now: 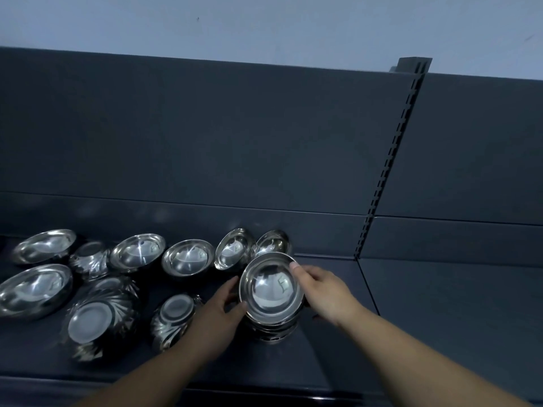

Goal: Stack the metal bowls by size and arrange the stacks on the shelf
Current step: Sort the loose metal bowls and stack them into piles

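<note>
A small stack of shiny metal bowls stands on the dark shelf, right of centre. My left hand grips its left side and my right hand grips its right rim, thumb on the edge. Behind the stack two small bowls lean on their sides. Further left, upright bowls sit in a row. Two wide bowls lie at the far left. Several bowls rest upside down.
The shelf's dark back panel rises behind the bowls. A slotted upright post divides this bay from the bare bay on the right. The shelf's front edge runs along the bottom of the view.
</note>
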Tool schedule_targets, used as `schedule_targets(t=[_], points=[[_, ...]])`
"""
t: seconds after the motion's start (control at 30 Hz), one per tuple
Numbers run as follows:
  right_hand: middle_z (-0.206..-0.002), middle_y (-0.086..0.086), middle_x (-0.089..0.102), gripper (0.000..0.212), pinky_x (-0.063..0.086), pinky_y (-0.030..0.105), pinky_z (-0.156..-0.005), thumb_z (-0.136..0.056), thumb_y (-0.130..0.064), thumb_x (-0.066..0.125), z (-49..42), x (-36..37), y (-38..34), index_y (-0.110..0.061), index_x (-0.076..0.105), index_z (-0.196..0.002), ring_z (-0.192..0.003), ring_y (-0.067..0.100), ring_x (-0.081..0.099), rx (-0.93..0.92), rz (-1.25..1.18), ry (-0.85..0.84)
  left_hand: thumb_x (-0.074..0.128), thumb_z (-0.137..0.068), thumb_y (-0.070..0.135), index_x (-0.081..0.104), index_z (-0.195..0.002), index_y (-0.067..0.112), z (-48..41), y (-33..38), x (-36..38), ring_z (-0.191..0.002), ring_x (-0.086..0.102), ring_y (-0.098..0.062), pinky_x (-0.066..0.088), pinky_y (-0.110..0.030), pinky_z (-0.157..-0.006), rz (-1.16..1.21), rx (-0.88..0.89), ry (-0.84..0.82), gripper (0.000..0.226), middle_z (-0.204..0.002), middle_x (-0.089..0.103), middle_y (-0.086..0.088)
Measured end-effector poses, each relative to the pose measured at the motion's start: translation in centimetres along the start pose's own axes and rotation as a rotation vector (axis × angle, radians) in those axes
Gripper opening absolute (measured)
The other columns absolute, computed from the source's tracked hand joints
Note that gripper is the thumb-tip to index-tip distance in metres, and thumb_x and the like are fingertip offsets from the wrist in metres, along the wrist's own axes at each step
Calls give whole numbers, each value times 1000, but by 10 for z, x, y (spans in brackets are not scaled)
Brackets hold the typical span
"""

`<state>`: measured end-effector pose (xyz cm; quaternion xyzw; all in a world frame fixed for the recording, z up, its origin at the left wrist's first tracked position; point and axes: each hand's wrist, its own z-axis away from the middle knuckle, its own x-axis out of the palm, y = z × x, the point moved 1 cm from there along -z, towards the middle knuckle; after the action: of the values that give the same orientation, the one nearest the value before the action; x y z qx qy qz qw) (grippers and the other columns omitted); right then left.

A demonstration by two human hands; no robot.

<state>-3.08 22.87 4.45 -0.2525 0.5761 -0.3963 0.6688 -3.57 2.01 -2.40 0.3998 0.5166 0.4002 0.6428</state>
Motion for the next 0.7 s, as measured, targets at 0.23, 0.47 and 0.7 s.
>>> schedule_targets(t=[0.23, 0.47, 0.7], points=[[-131, -19, 58, 56, 61, 29, -75, -90, -53, 57, 15, 8, 33, -44, 39, -142, -108, 1, 58, 53, -350, -155, 65, -81, 33, 57, -126, 40, -6, -1, 11, -107, 65, -8, 51, -42, -98, 166, -84, -34, 46, -113, 69, 18], [-124, -9, 66, 49, 57, 20, -74, -91, -29, 66, 1, -10, 57, -30, 47, -136, -102, 6, 67, 25, -487, -31, 69, -76, 31, 58, -124, 42, -20, 15, 44, -105, 66, -10, 53, -42, -95, 241, -93, -78, 51, -110, 70, 16], [-119, -7, 69, 48, 58, 44, -90, -88, -26, 69, -17, -45, 84, -29, 52, -133, -102, 16, 70, 65, -510, 55, 63, -88, 21, 54, -125, 41, -36, 43, 88, -101, 67, -9, 56, -36, -89, 245, -81, -126, 43, -113, 68, 15]])
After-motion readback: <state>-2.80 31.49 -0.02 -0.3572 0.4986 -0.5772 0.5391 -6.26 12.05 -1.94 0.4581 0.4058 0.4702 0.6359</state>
